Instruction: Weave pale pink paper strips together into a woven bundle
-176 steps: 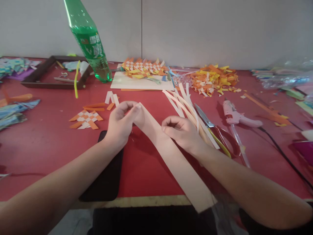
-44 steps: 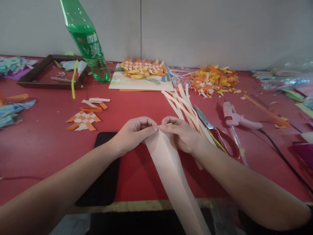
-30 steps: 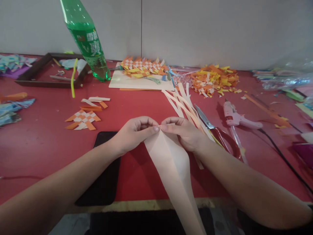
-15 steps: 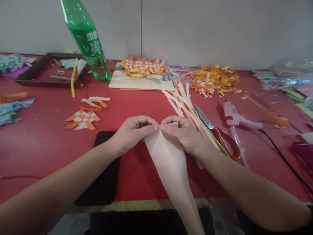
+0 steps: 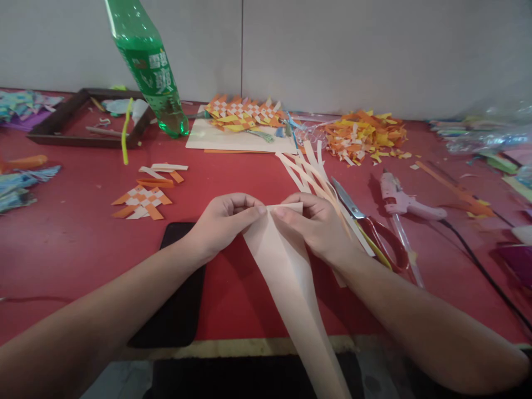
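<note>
A long cream sheet of paper (image 5: 286, 277) hangs from both hands and runs down past the table's front edge. My left hand (image 5: 228, 224) pinches its upper left edge between thumb and fingers. Close beside it, my right hand (image 5: 313, 221) grips the upper right part, thumb on the near face. A crease runs down from between the thumbs. Behind the right hand lie several pale paper strips (image 5: 307, 172) and scissors (image 5: 353, 208) with red handles. Under my left forearm is a black phone-like slab (image 5: 178, 310).
A woven orange-and-white paper piece (image 5: 142, 202) lies left. Behind stand a green bottle (image 5: 152, 77) and a dark frame (image 5: 75, 141). An orange-yellow paper heap (image 5: 366, 136) is at the back. A pink glue gun (image 5: 399, 197) with a cord sits right.
My thumbs have moved slightly apart along the paper's top edge, and more of that edge shows between them. Both hands still grip the sheet.
</note>
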The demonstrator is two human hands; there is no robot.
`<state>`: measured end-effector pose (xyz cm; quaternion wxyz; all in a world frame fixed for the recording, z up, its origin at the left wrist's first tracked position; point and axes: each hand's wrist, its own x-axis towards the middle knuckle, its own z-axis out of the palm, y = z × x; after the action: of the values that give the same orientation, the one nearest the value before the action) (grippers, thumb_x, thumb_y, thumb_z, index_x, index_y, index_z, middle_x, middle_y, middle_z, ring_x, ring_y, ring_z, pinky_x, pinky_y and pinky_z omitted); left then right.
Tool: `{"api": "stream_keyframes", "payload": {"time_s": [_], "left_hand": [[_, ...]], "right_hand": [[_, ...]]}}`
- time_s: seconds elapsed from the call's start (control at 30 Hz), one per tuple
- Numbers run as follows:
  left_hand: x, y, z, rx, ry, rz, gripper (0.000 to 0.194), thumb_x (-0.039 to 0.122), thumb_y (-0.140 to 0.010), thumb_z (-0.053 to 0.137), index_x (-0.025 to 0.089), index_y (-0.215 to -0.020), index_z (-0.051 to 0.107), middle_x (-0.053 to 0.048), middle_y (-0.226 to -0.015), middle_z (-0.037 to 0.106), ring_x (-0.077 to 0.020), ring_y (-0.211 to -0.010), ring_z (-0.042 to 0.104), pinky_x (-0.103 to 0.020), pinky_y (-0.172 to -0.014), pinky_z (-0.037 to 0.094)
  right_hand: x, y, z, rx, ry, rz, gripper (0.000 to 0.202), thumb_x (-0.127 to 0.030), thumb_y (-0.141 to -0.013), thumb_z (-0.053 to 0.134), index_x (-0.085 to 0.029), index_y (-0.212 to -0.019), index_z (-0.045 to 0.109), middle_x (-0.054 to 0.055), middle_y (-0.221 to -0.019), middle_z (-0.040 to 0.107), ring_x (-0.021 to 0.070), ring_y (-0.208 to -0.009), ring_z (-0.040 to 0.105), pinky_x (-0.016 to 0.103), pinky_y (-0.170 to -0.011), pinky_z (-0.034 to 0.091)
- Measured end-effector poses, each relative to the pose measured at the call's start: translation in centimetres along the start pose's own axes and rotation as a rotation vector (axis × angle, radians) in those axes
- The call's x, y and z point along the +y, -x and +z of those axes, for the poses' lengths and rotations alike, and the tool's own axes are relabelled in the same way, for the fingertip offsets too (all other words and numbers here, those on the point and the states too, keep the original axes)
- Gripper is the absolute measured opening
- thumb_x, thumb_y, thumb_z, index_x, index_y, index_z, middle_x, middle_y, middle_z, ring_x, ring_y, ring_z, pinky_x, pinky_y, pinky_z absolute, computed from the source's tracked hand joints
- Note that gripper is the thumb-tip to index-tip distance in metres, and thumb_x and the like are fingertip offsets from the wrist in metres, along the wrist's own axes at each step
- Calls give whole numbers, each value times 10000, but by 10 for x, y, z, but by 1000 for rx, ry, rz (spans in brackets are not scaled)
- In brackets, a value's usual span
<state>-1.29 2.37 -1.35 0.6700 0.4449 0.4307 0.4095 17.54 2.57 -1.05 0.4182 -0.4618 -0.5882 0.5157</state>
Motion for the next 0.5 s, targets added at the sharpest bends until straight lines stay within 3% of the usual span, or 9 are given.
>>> {"api": "stream_keyframes", "payload": {"time_s": [0.17, 0.27, 0.43, 0.5], "left_hand": [[-1, -2, -1, 41, -16, 5, 203, 342, -783, 734, 161, -724, 665, 51, -584, 529, -61, -505, 419, -192, -508, 327], [-1, -3, -1, 85, 26, 25, 213, 346, -771, 752, 156, -729, 664, 55, -576, 513, -54, -497, 419, -185, -490, 330], [1, -5, -1, 87, 202, -59, 315, 328, -737, 795, 199, -987, 652, 25, -773, 662, -95, -636, 607, -222, -610, 517], [1, -5, -2, 46, 228, -136, 295, 326, -736, 797, 162, -939, 660, -9, -835, 689, -121, -709, 653, -265, -671, 563]], "right_hand": [[2, 0, 0, 0, 32, -41, 203, -379, -809, 715, -204, -721, 664, -17, -659, 595, 118, -588, 502, 255, -553, 397], [6, -2, -1, -13, -64, 27, 200, -389, -787, 735, -200, -747, 686, -1, -715, 646, 135, -635, 558, 270, -605, 446], [9, -4, 1, 62, -223, 148, 219, -394, -756, 764, -210, -869, 727, 36, -857, 734, 175, -732, 646, 302, -669, 505], [9, -4, 1, 84, -222, 145, 228, -402, -761, 762, -211, -882, 732, 39, -864, 738, 172, -731, 647, 297, -664, 503]]}}
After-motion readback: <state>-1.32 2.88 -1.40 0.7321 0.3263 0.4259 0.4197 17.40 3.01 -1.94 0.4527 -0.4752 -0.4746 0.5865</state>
